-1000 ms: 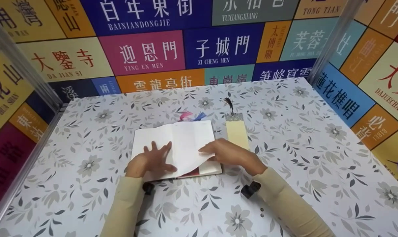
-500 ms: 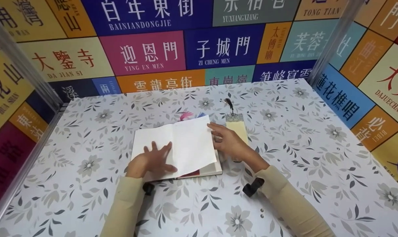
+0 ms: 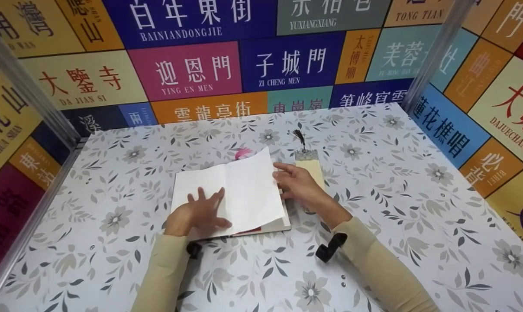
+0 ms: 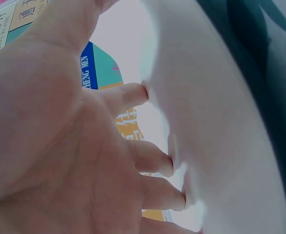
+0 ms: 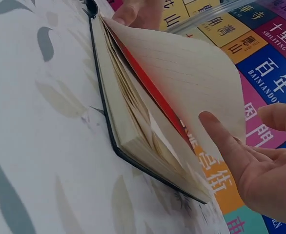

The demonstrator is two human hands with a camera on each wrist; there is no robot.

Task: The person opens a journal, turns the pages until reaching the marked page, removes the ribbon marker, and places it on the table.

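A notebook [image 3: 201, 177] with blank pages lies spread on the table in the head view. My left hand [image 3: 201, 210] rests on its left page, fingers spread. In the left wrist view, the fingertips [image 4: 165, 165] press against the paper. A right-hand page [image 3: 255, 190] stands lifted and slightly curved. My right hand [image 3: 302, 186] is beside its outer edge with fingers extended. In the right wrist view, one finger [image 5: 216, 129] lies against the page's underside. Beneath that page a red strip [image 5: 153, 87] shows above the stacked pages [image 5: 133, 126].
To the right of the notebook lies a pale yellow bookmark [image 3: 315, 167] with a dark tassel [image 3: 299, 138], partly covered by my right hand. A pink tassel [image 3: 243, 153] sticks out behind the notebook. Printed panels [image 3: 188, 69] stand at the table's back and sides.
My right hand has moved from the page's lower right up to its outer edge. The page has risen and leaned left, hiding the blue tassel. My left hand has stayed put.
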